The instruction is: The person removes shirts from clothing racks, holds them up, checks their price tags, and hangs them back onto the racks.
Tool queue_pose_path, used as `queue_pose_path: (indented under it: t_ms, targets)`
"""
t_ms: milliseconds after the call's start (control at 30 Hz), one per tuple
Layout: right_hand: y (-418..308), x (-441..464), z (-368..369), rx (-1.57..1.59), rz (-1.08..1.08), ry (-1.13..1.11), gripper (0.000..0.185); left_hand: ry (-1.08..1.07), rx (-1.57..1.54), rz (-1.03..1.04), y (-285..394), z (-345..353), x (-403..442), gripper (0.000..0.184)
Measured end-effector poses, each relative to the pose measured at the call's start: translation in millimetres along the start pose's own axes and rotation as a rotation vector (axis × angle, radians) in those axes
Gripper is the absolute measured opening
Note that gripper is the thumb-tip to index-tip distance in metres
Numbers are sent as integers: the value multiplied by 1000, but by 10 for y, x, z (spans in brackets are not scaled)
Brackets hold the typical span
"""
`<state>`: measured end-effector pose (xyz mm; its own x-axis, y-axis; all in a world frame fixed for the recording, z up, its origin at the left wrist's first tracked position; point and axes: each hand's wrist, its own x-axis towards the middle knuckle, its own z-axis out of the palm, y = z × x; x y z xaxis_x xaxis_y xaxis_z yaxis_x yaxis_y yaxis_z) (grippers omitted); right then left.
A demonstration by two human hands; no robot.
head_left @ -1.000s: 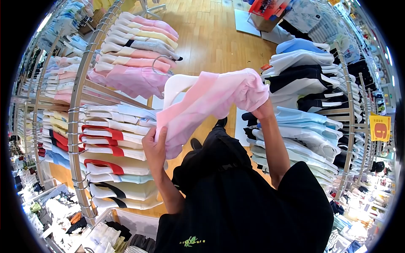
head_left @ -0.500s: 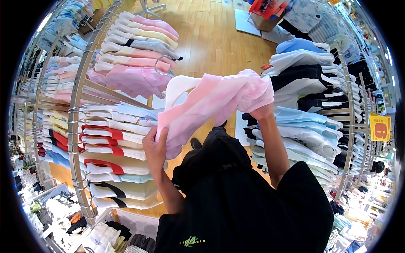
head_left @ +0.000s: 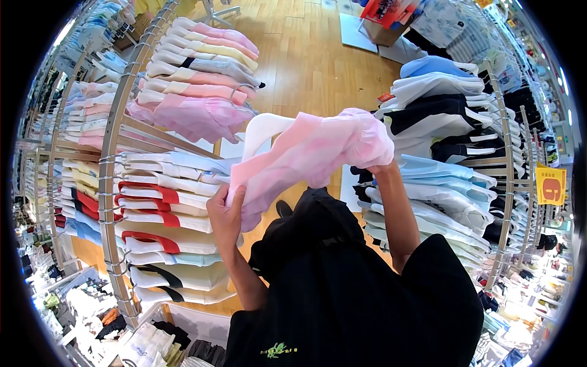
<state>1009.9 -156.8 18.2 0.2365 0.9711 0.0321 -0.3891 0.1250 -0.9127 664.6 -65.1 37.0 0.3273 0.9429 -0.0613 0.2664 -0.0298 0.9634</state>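
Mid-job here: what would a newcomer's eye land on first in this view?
Probably the pale pink garment in mid-picture, on a white hanger, with the left hand gripping one end and the right hand, partly hidden, at the other. Next might come the red-trimmed garments on the rack at left, then the yellow sign at far right.

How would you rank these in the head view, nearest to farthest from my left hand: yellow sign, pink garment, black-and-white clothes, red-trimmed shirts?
From your left hand:
1. Pink garment: in its grip.
2. Red-trimmed shirts: just left, on the left rack.
3. Black-and-white clothes: across, on the right rack.
4. Yellow sign: far right, past that rack.
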Motion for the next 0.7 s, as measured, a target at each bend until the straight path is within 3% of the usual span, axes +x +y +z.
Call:
queue_pose_path:
  t_ms: [133, 233, 300, 500, 633, 700]
  targets:
    - [-123, 60, 54, -598, -249, -203, 37, 2, -23, 8, 4, -1, -3, 31]
    - [-141, 11, 198, -271, -105, 4, 28, -7, 17, -22, 31, -15, -4, 31]
    - [-216, 15, 301, -260, -35, 145, 24, 4, 23, -10, 21, -15, 1, 31]
    - [-233, 50, 380, -466, -98, 201, 21, 11, 33, -20, 3, -14, 9, 29]
    - [-195, 10, 296, -360, -24, 222, 26, 49, 42, 13, 48, -6, 2, 29]
    - [-190, -104, 216, 32, 75, 258, 39, 125, 28, -2, 65, -21, -5, 28]
